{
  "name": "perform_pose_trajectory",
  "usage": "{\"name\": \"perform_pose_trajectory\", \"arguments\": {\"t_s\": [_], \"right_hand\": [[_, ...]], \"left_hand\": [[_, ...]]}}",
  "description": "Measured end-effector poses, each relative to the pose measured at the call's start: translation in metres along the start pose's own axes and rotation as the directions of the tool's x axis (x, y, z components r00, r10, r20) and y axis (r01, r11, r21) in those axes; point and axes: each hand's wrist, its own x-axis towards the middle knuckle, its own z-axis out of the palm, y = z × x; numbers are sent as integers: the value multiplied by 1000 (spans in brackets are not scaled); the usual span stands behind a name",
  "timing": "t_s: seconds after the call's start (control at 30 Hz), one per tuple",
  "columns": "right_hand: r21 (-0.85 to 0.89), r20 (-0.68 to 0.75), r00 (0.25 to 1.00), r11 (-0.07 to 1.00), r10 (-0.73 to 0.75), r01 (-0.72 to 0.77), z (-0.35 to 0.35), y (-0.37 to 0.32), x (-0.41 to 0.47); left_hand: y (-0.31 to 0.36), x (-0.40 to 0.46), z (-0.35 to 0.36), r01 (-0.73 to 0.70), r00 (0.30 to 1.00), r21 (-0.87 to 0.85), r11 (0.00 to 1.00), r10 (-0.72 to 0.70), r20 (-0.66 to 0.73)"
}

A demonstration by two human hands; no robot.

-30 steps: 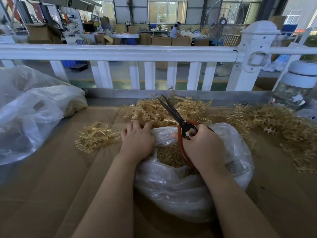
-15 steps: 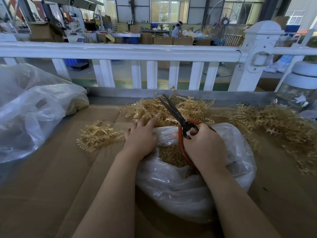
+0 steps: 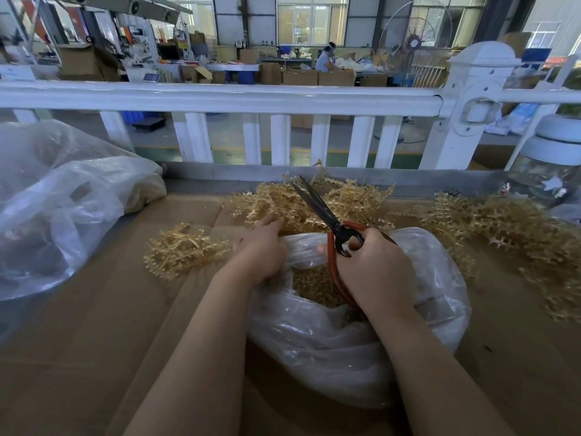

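Note:
My right hand [image 3: 374, 272] grips black scissors [image 3: 317, 206] by their red handles; the slightly parted blades point up and away to the left. Below both hands lies a clear plastic bag [image 3: 330, 347] holding small golden pieces [image 3: 314, 284]. My left hand [image 3: 262, 247] reaches over the bag's far rim, its fingertips touching the central pile of golden plastic sprigs [image 3: 314, 202]. Whether the fingers pinch a sprig I cannot tell. Everything rests on flat brown cardboard [image 3: 110, 325].
A small heap of sprigs [image 3: 182, 250] lies left of my hands, a large spread [image 3: 509, 231] to the right. A big crumpled plastic bag [image 3: 56, 202] fills the left side. A white railing [image 3: 251, 99] bounds the far edge; a glass jar [image 3: 547, 165] stands far right.
My left hand has moved forward off the bag's rim and stretched its fingers into the central sprig pile. The right hand and scissors have hardly moved.

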Motion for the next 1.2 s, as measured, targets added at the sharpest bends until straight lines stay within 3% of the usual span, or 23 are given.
{"name": "perform_pose_trajectory", "arguments": {"t_s": [0.17, 0.33, 0.43, 0.6, 0.83, 1.2], "right_hand": [[17, 10, 1000, 1000, 4, -4, -1, -1, 0], [16, -3, 1000, 1000, 21, -21, -1, -2, 0], [16, -5, 1000, 1000, 14, -14, -2, -2, 0], [18, 4, 1000, 1000, 6, -6, -3, -2, 0], [27, 14, 1000, 1000, 10, -10, -4, -2, 0], [15, -5, 1000, 1000, 8, -8, -4, -3, -1]], "left_hand": [[4, -9, -4, -124, 958, -332, 935, 25, -287], [5, -13, -17, -156, 867, -645, 748, -209, -452], [5, -11, -22, -49, 857, -607, 793, -278, -433], [6, -3, -17, 188, 866, -606, 773, -422, -270], [12, 3, -17, 229, 872, -578, 783, -429, -236], [17, 1, -9, 314, 853, -354, 881, -426, -303]]}}
